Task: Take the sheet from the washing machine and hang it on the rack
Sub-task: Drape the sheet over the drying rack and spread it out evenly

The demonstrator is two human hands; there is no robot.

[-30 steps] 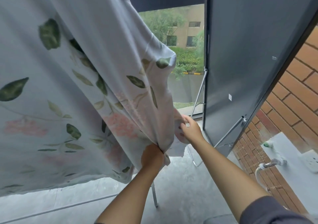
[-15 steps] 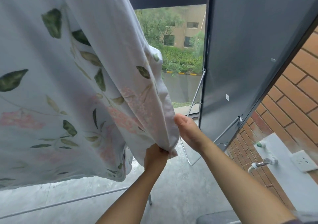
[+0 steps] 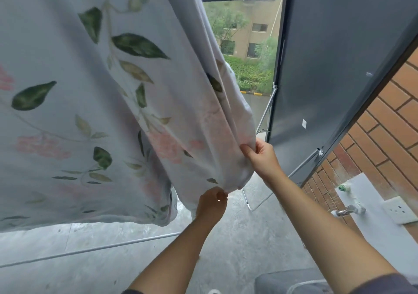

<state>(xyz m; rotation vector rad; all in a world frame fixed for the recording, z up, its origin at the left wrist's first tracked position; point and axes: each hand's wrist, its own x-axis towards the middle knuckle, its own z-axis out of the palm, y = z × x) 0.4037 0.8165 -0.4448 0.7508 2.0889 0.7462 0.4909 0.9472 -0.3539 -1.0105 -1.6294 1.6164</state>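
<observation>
Sheet [image 3: 90, 113], floral, hangs on rack [image 3: 90, 250], top out of sight, right edge bunched. Left hand [image 3: 211, 203] pinches bottom hem; right hand [image 3: 262, 158] pinches fold higher up; hands apart. Risk: hard downward tug slides cloth off unseen top bar, hem lands on concrete floor [image 3: 237, 237].

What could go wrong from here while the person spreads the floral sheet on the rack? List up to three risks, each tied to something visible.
1. The sheet is bunched in folds where the right hand and left hand pinch it; left like that, it may dry unevenly.
2. Its lower edge hangs low over the concrete floor; a slip could dirty it.
3. A hard sideways tug might shift the thin-framed rack.
</observation>
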